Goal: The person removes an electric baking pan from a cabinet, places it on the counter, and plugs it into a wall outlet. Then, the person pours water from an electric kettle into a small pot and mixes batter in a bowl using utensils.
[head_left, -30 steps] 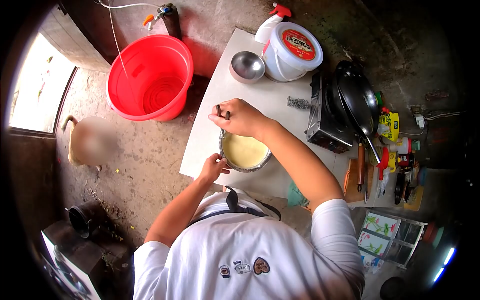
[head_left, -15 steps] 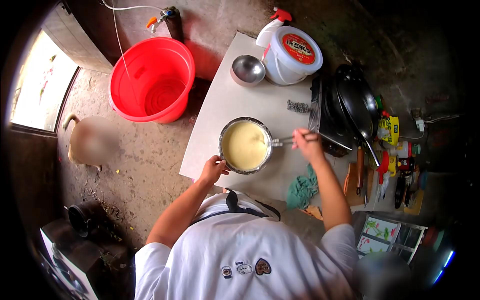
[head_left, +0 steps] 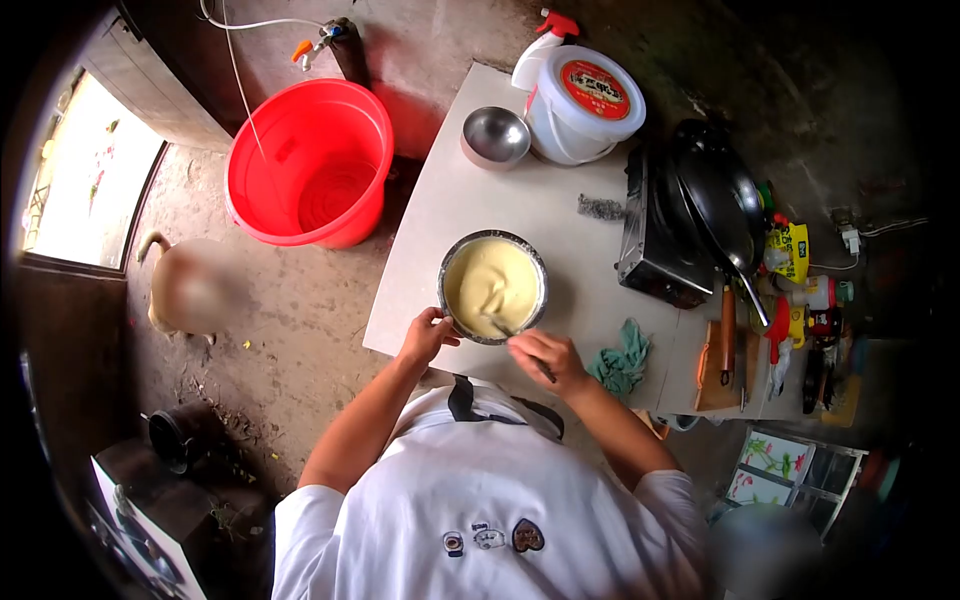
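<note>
A metal mixing bowl (head_left: pixel 543 283) full of smooth pale yellow batter (head_left: pixel 480 275) stands near the front edge of the table. My left hand (head_left: pixel 428 337) grips its lower left rim, thumb near the edge. A slim-handled stirring utensil (head_left: pixel 548 373) is held in my right hand (head_left: pixel 551 360) just past the bowl's lower right rim. The utensil's tip is in the batter, where curved folds show on the surface; its exact kind is hard to make out.
Behind the bowl are a small steel bowl (head_left: pixel 495 137), a white lidded bucket (head_left: pixel 583 110) and a spray bottle (head_left: pixel 545 50). A stove (head_left: pixel 660 255) with black pans (head_left: pixel 715 205), a scouring pad (head_left: pixel 600 207) and a green cloth (head_left: pixel 622 358) lie rightward. A red tub (head_left: pixel 310 160) and an animal (head_left: pixel 185 285) are left.
My right hand has come left and toward my body, swinging the utensil from the bowl's right side to its lower right. The batter now shows deeper swirls. The left hand stays at the rim.
</note>
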Tool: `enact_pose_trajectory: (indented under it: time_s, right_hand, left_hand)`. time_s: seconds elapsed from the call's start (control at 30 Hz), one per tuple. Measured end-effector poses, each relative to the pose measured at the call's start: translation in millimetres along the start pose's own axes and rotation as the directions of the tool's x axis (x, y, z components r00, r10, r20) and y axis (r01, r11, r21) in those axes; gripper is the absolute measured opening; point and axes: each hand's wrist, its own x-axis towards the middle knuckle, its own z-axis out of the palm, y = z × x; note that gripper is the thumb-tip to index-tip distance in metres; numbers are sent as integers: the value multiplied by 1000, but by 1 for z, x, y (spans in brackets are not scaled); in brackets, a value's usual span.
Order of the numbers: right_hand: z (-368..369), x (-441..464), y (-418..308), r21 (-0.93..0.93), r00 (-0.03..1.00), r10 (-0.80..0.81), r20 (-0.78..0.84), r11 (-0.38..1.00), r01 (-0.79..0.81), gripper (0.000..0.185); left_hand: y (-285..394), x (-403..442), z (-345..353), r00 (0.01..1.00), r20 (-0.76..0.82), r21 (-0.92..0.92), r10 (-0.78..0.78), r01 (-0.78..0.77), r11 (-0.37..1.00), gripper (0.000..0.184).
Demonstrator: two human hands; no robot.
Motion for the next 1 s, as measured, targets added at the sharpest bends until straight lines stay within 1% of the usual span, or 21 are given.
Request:
enact_pose_trajectory:
  time_s: [0.07, 0.13, 0.17, 0.2, 0.27, 0.33, 0.4, 0.43, 0.47, 0.53, 0.57, 0.6, 0.67, 0.7, 0.73, 0.8, 0.83, 0.87, 0.93, 0.97, 1.0]
  right_hand:
    - [2, 11, 5, 32, 1000, -22, 9, 999, 22, 10]
    - [6, 10, 30, -112, 995, 70, -66, 991, -77, 12]
    - [2, 6, 27, -223, 995, 28, -97, 974, -49, 11]
    - [0, 4, 20, -220, 994, 21, -103, 975, -43, 11]
    - [0, -2, 6, -64, 986, -166, 1, 984, 166, 10]
    - [5, 4, 12, -58, 986, -166, 4, 984, 166, 10]
    - [2, 7, 29, -191, 994, -10, -112, 982, -12, 12]
    - [1, -6, 30, -239, 996, 14, -93, 970, -36, 14]
    - [2, -5, 24, -236, 995, 7, -95, 971, -29, 14]
    - [3, -6, 8, -104, 988, -152, 19, 983, 154, 12]
    - [4, -1, 15, -40, 982, -186, -22, 982, 185, 11]
    - [4, -6, 20, -38, 983, -182, -25, 983, 181, 11]
    - [0, -11, 31, -254, 998, 18, -63, 967, -34, 11]
    - [1, -17, 28, -224, 998, -50, -45, 974, 39, 11]
    - [5, -18, 28, -213, 998, -49, -48, 976, 38, 11]
    - [7, -8, 19, -65, 982, -189, -21, 980, 187, 7]
    - [12, -8, 40, -83, 982, -180, -60, 981, 175, 10]
    - [7, -16, 39, -81, 981, -182, -65, 981, 177, 10]
    - [-3, -28, 29, -126, 1000, 13, 6, 992, -12, 19]
    - [-7, -29, 19, -35, 987, -59, 150, 997, 64, 20]
    - [-3, -25, 20, -31, 988, -55, 142, 998, 60, 20]
  left_hand:
    - [-8, 5, -3, 999, 32, 5, 15, -15, 1000, 26]
    - [-11, 5, -4, 998, 48, -11, 29, -28, 1000, 26]
    - [-2, -1, -1, 1000, 25, 23, 8, -9, 1000, 26]
    - [4, -4, 1, 1000, 1, 53, -11, 11, 999, 27]
    - [5, -3, 1, 1000, -5, 63, -26, 26, 998, 27]
    - [-1, 1, -3, 999, 35, 72, -16, 14, 997, 27]
    - [1, -2, -2, 999, 37, 71, -3, 0, 997, 26]
    - [3, -3, 0, 1000, 23, 76, -8, 7, 997, 26]
    - [5, -5, 1, 1000, 9, 78, -17, 17, 997, 26]
    - [5, -3, -1, 999, 16, 92, -29, 27, 995, 27]
    - [4, -3, -2, 999, 29, 96, -28, 25, 995, 27]
    - [3, -3, -2, 999, 38, 96, -22, 19, 995, 27]
    - [4, -3, 0, 1000, 29, 102, -8, 5, 995, 27]
    - [5, -3, 2, 1000, -6, 127, -15, 15, 992, 27]
    - [4, -5, 2, 999, -38, 157, -30, 36, 987, 28]
    - [-2, 0, -2, 999, -34, 170, -13, 18, 985, 29]
    - [-5, 2, -2, 999, -27, 167, 18, -13, 986, 30]
    - [-6, 1, -1, 999, -29, 172, 20, -14, 985, 30]
    - [-3, 0, 1, 997, -69, 189, 23, -9, 982, 32]
    - [-2, -1, 2, 998, -65, 175, 12, 0, 985, 34]
    - [-2, 0, 0, 998, -65, 185, 10, 3, 983, 34]
